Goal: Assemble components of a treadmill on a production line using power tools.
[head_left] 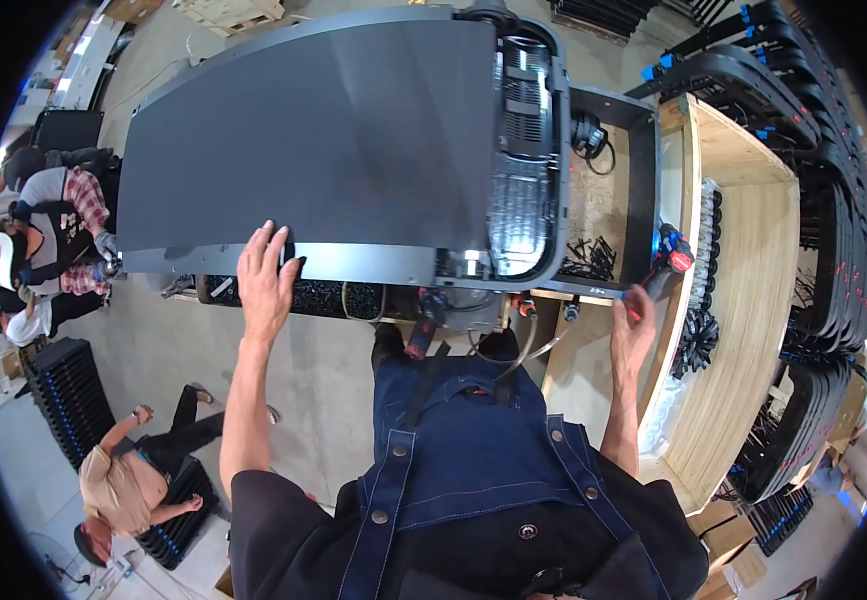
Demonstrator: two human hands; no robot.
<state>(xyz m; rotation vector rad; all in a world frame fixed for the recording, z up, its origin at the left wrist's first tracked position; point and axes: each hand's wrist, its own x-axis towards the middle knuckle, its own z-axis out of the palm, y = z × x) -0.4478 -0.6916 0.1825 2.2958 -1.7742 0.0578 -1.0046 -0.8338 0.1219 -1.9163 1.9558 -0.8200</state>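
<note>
A treadmill deck with a dark belt (324,140) lies across the bench in front of me. My left hand (266,275) rests on the silver side rail (364,263) at its near edge, fingers stretched out flat. Beside that thumb is a small dark piece (292,268) that I cannot make out. My right hand (635,330) is at the near right corner of a dark tray (644,150), its fingers curled. A bit of red shows at the fingers; what it belongs to is unclear. Just beyond that hand sits a red and black power drill (672,252).
The tray holds black screws (592,258) and a coiled cable (594,140). A second red driver (420,335) hangs below the deck beside hoses (529,325). A wooden crate (744,300) stands right, racked black frames (824,240) beyond. Co-workers (54,215) are at left; another person (139,465) is lower left.
</note>
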